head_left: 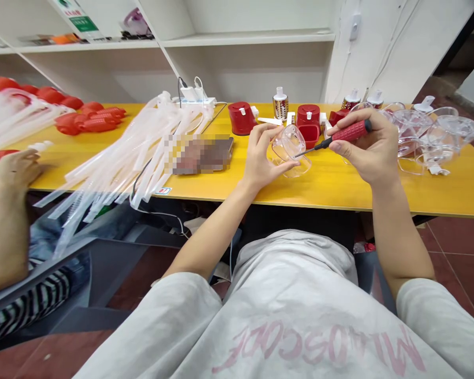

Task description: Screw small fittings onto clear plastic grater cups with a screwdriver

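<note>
Head camera: at a yellow workbench (339, 195), the left hand (260, 158) holds a clear plastic housing (290, 150) just above the tabletop. Thumb and fingers are closed around its rim, with the open side turned toward 3 o'clock. The right hand (365, 150) is wrapped firmly round the red ribbed handle of a screwdriver (342, 135). Its dark shaft comes in from 3 o'clock and the tip reaches into the housing — whether it sits on a screw is hard to make out through the transparent wall.

At 12 o'clock from the housing stand red plastic cups (240, 117) and a small metal drum (280, 107). At 3 o'clock clear bowls (438, 137) are clustered on the bench. At 9 o'clock a spread of white plastic strips (134, 152) hangs over the bench edge — beyond it, at the far left, lies a co-worker's hand (11, 166).
</note>
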Available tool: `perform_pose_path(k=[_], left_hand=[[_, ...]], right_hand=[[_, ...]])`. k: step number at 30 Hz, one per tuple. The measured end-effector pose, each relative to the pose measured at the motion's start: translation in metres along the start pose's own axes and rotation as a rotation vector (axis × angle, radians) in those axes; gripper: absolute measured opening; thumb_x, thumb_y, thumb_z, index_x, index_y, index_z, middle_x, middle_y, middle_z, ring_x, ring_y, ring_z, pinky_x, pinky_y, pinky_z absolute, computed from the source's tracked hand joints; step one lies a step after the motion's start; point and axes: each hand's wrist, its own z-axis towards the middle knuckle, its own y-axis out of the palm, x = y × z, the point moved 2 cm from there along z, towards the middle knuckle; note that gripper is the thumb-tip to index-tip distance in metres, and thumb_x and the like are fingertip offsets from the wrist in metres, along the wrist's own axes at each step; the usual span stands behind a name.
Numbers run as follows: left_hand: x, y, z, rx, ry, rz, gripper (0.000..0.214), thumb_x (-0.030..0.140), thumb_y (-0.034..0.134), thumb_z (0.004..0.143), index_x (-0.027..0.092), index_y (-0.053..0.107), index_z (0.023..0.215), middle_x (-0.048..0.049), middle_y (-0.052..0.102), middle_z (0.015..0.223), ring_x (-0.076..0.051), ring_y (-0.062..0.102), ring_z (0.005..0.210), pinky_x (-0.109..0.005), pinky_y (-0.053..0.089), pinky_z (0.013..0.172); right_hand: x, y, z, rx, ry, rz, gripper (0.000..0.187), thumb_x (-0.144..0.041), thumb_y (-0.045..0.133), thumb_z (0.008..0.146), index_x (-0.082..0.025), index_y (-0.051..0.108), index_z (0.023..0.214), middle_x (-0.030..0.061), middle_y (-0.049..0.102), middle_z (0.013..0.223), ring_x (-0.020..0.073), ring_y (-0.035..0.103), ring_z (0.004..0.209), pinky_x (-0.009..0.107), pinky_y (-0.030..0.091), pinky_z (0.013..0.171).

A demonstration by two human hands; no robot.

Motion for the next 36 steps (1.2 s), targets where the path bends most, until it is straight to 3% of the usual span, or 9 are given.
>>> perform_pose_path(k=[5,10,13,18,21,26,29,31,36], left_hand=[[0.003,0.001,-0.001,-0.085,-0.060,0.013,0.112,0.109,0.097,0.098,0.032,0.076,0.177,-0.0198,0.075,0.163,-0.049,0.075,0.156,-0.067,0.063,0.137],[0.005,0.001,0.000,-0.168,-0.141,0.011,0.114,0.115,0.088,0.099,0.030,0.082,0.174,-0.0222,0.075,0.166,-0.052,0.071,0.160,-0.071,0.056,0.142],[0.002,0.001,0.000,-0.217,-0.201,0.048,0.120,0.121,0.085,0.095,0.031,0.082,0.174,-0.0228,0.074,0.168,-0.053,0.068,0.163,-0.073,0.052,0.145],[-0.003,0.001,-0.001,-0.236,-0.233,0.069,0.123,0.120,0.090,0.091,0.032,0.079,0.177,-0.0230,0.073,0.173,-0.055,0.064,0.167,-0.074,0.049,0.147],[-0.002,0.002,0.000,-0.265,-0.220,0.059,0.124,0.119,0.091,0.091,0.030,0.079,0.177,-0.0249,0.072,0.175,-0.056,0.064,0.165,-0.076,0.047,0.147],[0.009,-0.003,0.004,-0.259,-0.176,0.046,0.120,0.123,0.073,0.101,0.029,0.082,0.175,-0.0246,0.076,0.171,-0.054,0.070,0.163,-0.072,0.051,0.144],[0.017,-0.005,0.007,-0.227,-0.164,0.007,0.098,0.106,0.053,0.124,0.029,0.078,0.177,-0.0221,0.081,0.166,-0.048,0.076,0.157,-0.068,0.057,0.141],[0.019,-0.007,0.010,-0.195,-0.185,-0.009,0.087,0.097,0.044,0.131,0.031,0.071,0.181,-0.0201,0.082,0.168,-0.046,0.078,0.159,-0.066,0.058,0.141],[-0.013,-0.024,0.015,-0.079,-0.238,-0.032,0.088,0.104,0.047,0.126,0.036,0.065,0.180,-0.0201,0.072,0.182,-0.046,0.066,0.179,-0.071,0.050,0.152]], right_hand=[[-0.009,-0.015,-0.001,-0.091,0.062,-0.078,0.057,-0.078,0.119,0.086,-0.033,0.092,0.110,0.0074,0.093,0.117,0.0378,0.091,0.115,0.057,0.081,0.108],[-0.011,-0.034,-0.003,-0.326,0.397,-0.250,0.043,-0.063,0.114,0.091,-0.031,0.097,0.114,0.0071,0.087,0.095,0.0331,0.083,0.084,0.055,0.076,0.082],[-0.003,-0.039,-0.002,-0.474,0.573,-0.329,0.050,-0.072,0.109,0.093,-0.029,0.090,0.107,0.0073,0.080,0.086,0.0283,0.071,0.073,0.049,0.062,0.069],[0.016,-0.046,0.001,-0.675,0.588,-0.525,0.078,-0.098,0.092,0.095,-0.028,0.059,0.080,0.0013,0.054,0.076,0.0231,0.049,0.074,0.045,0.039,0.073],[0.026,-0.050,0.001,-0.777,0.618,-0.522,0.083,-0.105,0.086,0.094,-0.029,0.056,0.080,0.0009,0.054,0.078,0.0234,0.048,0.075,0.044,0.037,0.074],[0.032,-0.052,0.001,-0.804,0.613,-0.514,0.081,-0.107,0.085,0.094,-0.028,0.067,0.085,0.0027,0.064,0.082,0.0245,0.054,0.077,0.044,0.041,0.076],[0.035,-0.049,-0.001,-0.793,0.641,-0.485,0.082,-0.109,0.080,0.095,-0.027,0.079,0.092,0.0048,0.071,0.086,0.0250,0.058,0.079,0.043,0.044,0.076],[0.037,-0.048,-0.002,-0.779,0.667,-0.458,0.083,-0.110,0.077,0.095,-0.028,0.085,0.099,0.0052,0.072,0.085,0.0257,0.060,0.078,0.043,0.046,0.074],[0.037,-0.049,-0.003,-0.773,0.673,-0.435,0.074,-0.102,0.088,0.094,-0.028,0.081,0.094,0.0024,0.070,0.077,0.0225,0.059,0.069,0.042,0.047,0.067]])
